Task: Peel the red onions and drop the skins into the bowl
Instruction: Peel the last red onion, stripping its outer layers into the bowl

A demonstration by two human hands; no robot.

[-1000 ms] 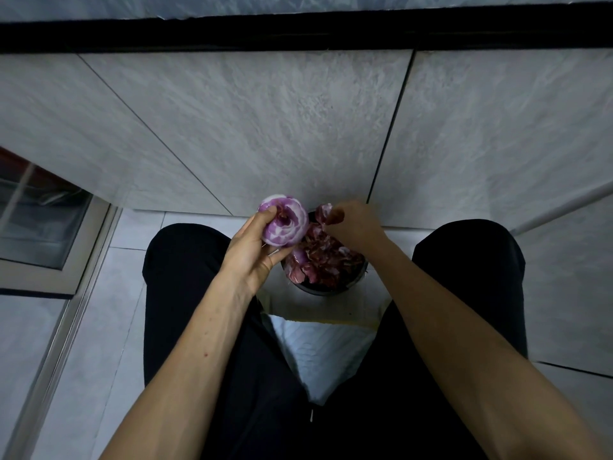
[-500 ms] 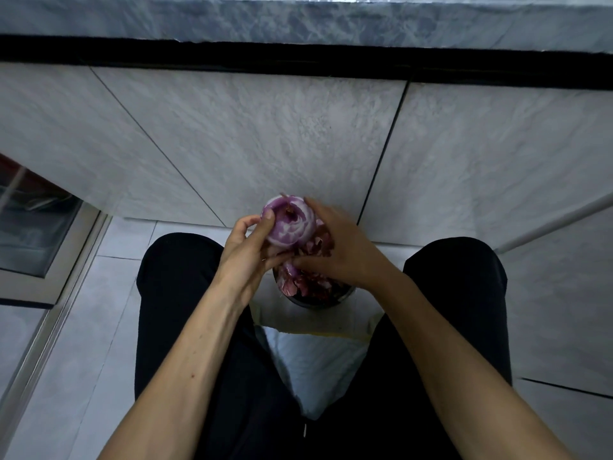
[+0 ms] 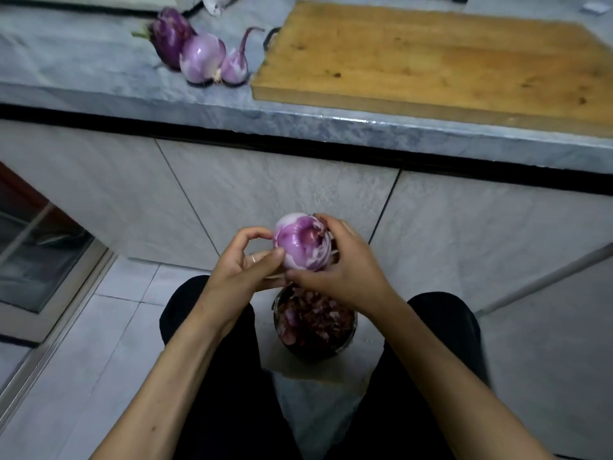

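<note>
Right over the dark round bowl (image 3: 315,330) on the floor between our knees is where we're holding the half-peeled purple-and-white red onion (image 3: 303,242), so anything that comes loose should just fall straight in. That bowl's already piled with dark red papery skins (image 3: 311,322), so we'd guess we're a fair way through the job.

Our right hand (image 3: 341,270) is wrapped around the right side of the onion, fingers curled over its top near the dark stem end and thumb tucked underneath, doing most of the holding. Our left hand (image 3: 242,270) is at the left side, thumb pressed against the skin and index finger bent up in an arch; looks like it's hunting for an edge to pick at, though we can't tell if it actually has a flap pinched.

Up on the far grey stone countertop (image 3: 99,78), three purple onions (image 3: 202,54) sit bunched together just left of the pale wooden cutting board (image 3: 431,58), touching each other. They look pretty clean and shiny, so probably the finished ones, parked up there out of the mess while the peeling stays low over the bowl.
</note>
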